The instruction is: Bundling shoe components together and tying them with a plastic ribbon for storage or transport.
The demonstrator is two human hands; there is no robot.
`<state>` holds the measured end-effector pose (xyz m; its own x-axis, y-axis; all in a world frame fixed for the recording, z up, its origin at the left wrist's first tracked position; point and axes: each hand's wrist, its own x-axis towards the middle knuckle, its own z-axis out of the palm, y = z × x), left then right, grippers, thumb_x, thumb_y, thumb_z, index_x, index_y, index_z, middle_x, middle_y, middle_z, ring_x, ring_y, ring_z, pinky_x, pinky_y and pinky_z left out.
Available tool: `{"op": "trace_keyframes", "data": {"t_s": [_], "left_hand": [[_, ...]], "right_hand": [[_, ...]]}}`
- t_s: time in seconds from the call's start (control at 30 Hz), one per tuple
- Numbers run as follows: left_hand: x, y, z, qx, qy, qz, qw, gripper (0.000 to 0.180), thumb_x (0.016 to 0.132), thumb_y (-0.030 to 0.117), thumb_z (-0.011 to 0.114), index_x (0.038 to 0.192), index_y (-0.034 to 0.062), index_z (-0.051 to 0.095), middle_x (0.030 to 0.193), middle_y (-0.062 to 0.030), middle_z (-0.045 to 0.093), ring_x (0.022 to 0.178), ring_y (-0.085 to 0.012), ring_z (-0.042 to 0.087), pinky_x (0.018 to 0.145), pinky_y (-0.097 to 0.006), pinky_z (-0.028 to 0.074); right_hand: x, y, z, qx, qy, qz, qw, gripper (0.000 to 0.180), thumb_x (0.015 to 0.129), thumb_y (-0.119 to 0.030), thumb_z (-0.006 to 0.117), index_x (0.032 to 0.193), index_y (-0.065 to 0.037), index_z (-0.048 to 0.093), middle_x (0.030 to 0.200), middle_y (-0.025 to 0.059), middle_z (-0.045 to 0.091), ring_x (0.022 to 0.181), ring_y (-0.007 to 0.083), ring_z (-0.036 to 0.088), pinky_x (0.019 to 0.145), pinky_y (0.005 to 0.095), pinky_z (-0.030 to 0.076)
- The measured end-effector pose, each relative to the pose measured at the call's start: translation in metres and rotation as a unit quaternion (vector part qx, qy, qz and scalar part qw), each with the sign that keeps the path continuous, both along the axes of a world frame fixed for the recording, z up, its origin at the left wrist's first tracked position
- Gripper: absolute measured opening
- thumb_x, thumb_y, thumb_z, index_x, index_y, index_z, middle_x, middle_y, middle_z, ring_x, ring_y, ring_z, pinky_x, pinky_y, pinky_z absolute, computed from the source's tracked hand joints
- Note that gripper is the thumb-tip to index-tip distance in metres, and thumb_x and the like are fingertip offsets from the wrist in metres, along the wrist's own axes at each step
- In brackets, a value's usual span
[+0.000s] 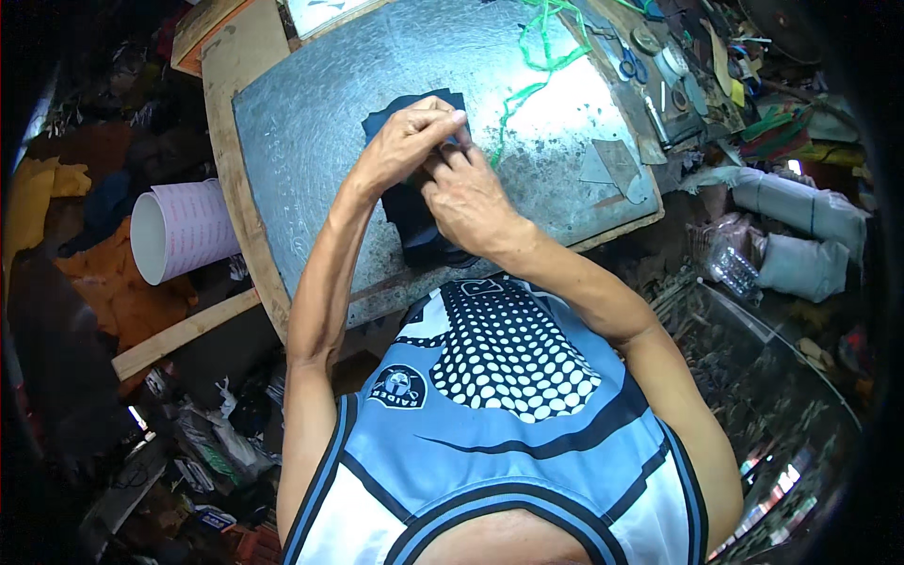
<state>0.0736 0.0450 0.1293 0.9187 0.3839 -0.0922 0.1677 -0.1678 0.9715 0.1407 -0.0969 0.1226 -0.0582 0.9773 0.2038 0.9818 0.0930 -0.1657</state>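
Observation:
Dark navy-black pieces that look like leather or fabric lie on the metal-topped table in front of me; one dark piece [414, 221] reaches to the near edge, and its top part shows beyond my hands. Above it my left hand [410, 143] bends over from the left, thumb and fingertips pinched together. My right hand [471, 200] comes up from the right with curled fingers, its fingertips close under the left ones. Whatever is between the fingertips is too small or hidden to make out.
A tangled green strip [535, 64] trails over the metal tabletop [301, 141]. Grey flat scraps [612, 168] lie at its right. Blue-handled scissors [633, 66] and tape rolls sit along the right edge. A white rolled sheet [184, 231] stands out at left; plastic-wrapped rolls [800, 202] lie right.

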Motion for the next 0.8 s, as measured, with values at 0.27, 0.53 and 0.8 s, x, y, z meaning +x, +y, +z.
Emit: {"op": "trace_keyframes", "data": {"t_s": [0.27, 0.53, 0.8], "left_hand": [[0.000, 0.004, -0.009, -0.130, 0.052, 0.031, 0.990, 0.042, 0.095, 0.032, 0.043, 0.103, -0.0001, 0.069, 0.091, -0.0069, 0.068, 0.072, -0.0107, 0.055, 0.066, -0.024, 0.044], [0.007, -0.020, 0.000, 0.027, 0.065, 0.084, 0.994, 0.047, 0.091, 0.011, 0.061, 0.136, 0.0027, 0.048, 0.089, -0.0087, 0.071, 0.087, -0.0126, 0.065, 0.079, -0.029, 0.051], [0.004, -0.022, -0.010, 0.109, 0.062, 0.091, 0.988, 0.015, 0.084, 0.008, 0.067, 0.095, -0.0013, 0.072, 0.079, -0.0097, 0.069, 0.071, -0.0152, 0.066, 0.064, -0.026, 0.050]], "right_hand": [[0.050, -0.011, -0.004, 0.054, 0.257, 0.118, 0.958, 0.036, 0.078, -0.007, 0.058, 0.114, -0.005, 0.062, 0.115, 0.0112, 0.062, 0.116, 0.0250, 0.052, 0.104, 0.0470, 0.036], [0.117, -0.028, -0.102, -0.062, 0.123, -0.005, 0.990, 0.027, 0.083, -0.010, 0.057, 0.107, -0.003, 0.066, 0.140, 0.0188, 0.044, 0.137, 0.0318, 0.034, 0.112, 0.0543, 0.026], [0.152, -0.007, -0.128, -0.119, 0.227, 0.164, 0.952, 0.011, 0.078, -0.004, 0.057, 0.088, -0.002, 0.061, 0.075, 0.0144, 0.067, 0.073, 0.0302, 0.068, 0.060, 0.0435, 0.053]]}}
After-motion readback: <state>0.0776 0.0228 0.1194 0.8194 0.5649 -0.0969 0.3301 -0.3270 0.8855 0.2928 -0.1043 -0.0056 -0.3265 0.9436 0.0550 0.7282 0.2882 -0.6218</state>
